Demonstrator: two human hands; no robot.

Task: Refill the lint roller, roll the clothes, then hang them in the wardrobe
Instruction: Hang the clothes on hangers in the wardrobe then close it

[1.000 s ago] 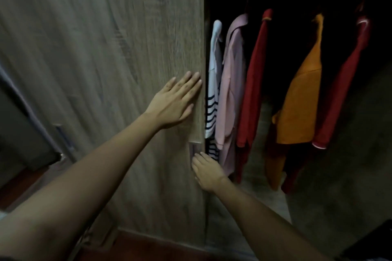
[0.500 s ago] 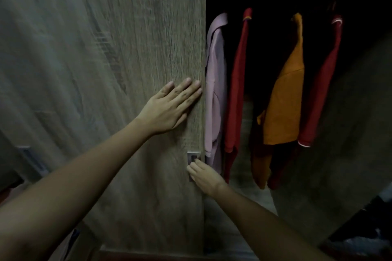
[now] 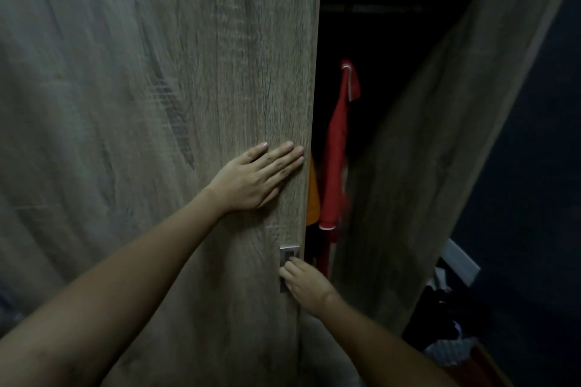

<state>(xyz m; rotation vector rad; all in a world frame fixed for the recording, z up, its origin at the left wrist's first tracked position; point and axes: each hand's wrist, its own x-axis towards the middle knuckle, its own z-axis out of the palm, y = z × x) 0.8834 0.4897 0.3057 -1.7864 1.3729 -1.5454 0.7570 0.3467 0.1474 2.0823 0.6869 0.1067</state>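
Head view: the last step looks to be in hand, shutting the wardrobe (image 3: 424,182) on the hung clothes. The left hand (image 3: 257,179) lies flat, fingers straight and together, on the matt wood-grain door (image 3: 157,104). The right hand (image 3: 306,284) curls its fingers into the small square metal handle (image 3: 287,253) at the door's right edge. In the narrow dark gap hang a soft red garment (image 3: 336,160) and an orange garment (image 3: 312,198). The next move likely calls for a steady push rightward without pinching cloth.

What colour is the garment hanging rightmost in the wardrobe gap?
Red garment, white trim at cuff; head view.
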